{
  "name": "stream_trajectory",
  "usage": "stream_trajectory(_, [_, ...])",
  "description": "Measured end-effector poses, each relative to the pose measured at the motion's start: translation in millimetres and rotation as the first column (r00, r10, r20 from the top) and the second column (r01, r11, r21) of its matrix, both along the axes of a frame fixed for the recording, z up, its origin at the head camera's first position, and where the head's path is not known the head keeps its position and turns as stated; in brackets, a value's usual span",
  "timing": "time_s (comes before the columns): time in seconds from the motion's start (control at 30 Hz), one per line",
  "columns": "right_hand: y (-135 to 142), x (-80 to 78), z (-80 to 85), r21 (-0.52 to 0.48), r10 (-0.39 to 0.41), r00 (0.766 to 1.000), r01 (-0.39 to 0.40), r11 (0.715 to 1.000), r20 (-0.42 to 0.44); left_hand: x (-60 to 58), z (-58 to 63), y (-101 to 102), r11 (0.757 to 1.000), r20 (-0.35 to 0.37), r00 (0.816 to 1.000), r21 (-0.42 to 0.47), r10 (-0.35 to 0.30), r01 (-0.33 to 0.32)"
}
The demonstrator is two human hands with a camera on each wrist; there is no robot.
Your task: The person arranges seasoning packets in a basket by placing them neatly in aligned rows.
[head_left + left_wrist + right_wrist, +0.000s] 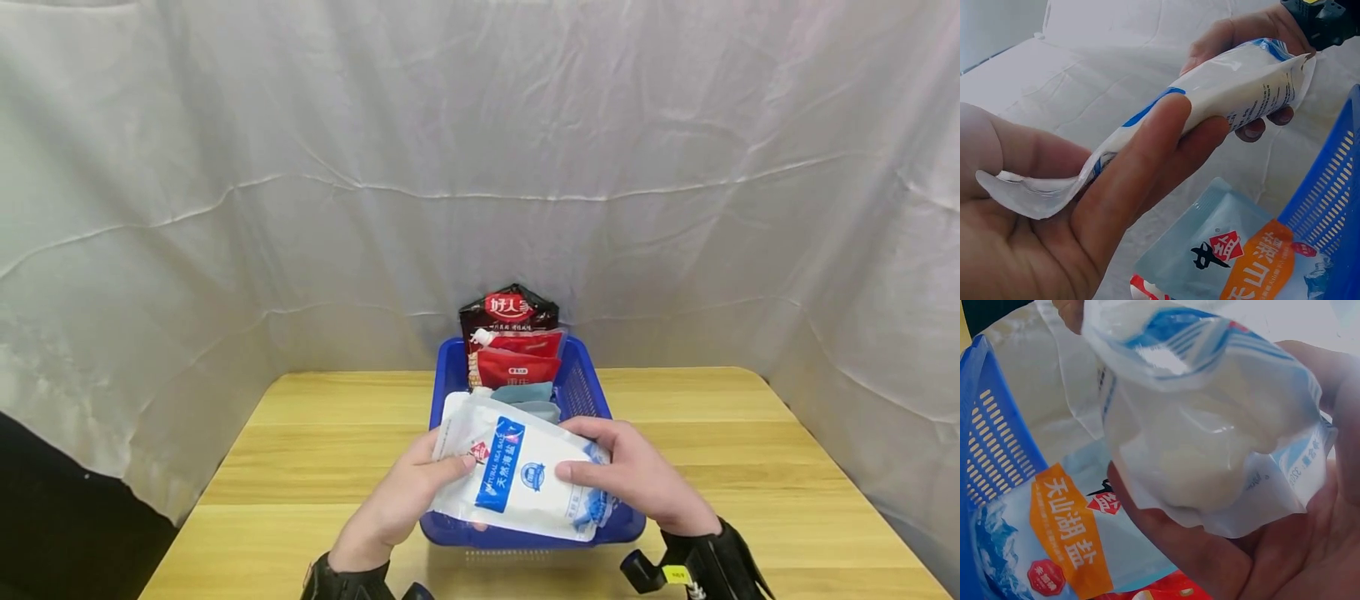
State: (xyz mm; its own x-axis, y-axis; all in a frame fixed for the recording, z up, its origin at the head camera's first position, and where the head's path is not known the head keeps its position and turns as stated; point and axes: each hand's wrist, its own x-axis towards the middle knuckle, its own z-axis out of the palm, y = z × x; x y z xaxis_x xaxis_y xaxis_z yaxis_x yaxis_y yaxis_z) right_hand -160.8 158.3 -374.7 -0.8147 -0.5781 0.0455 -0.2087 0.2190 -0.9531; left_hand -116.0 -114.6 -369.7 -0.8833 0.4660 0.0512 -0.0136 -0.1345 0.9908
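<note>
Both hands hold a white and blue bag of sea salt (517, 471) above the front of a blue plastic basket (592, 392). My left hand (408, 487) grips the bag's left end, thumb on the printed face and fingers underneath. At the other end, my right hand (630, 467) pinches the bag, with the thumb on its front. In the right wrist view the bag's bottom (1204, 456) bulges in the right palm. Below it, a pale blue salt bag with an orange band (1241, 244) stands in the basket.
Behind the pale blue bags, red pouches (517, 367), one with a white spout, lean in the basket. A black and red packet (508, 308) rises at its back. The basket rests on a wooden table (337, 433) with a grey curtain (480, 167) behind it.
</note>
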Motion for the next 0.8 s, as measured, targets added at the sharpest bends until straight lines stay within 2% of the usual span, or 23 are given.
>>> stream_trajectory(0.33, [-7.8,2.9,-0.4,-0.122,-0.126,0.988,0.137,0.983,0.094,-1.6,4.0,-2.5,0.988,-0.086,0.994,0.144,0.061,-0.049])
stream_trajectory(0.47, [-13.9,4.7,-0.9,-0.174,-0.18,0.978,0.197,0.965,0.109,-2.6,2.7,-1.4,0.976,-0.087,0.99,0.194,0.114,-0.095])
stream_trajectory(0.63, [-22.0,8.0,-2.0,-0.254,-0.23,0.964,0.257,0.933,0.13,-5.2,-0.6,4.8,0.972,-0.1,0.983,0.191,0.155,-0.134])
stream_trajectory(0.8, [-28.3,10.0,-5.6,-0.314,-0.261,0.958,0.285,0.905,0.118,-6.9,-4.1,11.4,0.976,-0.12,0.975,0.139,0.185,-0.168])
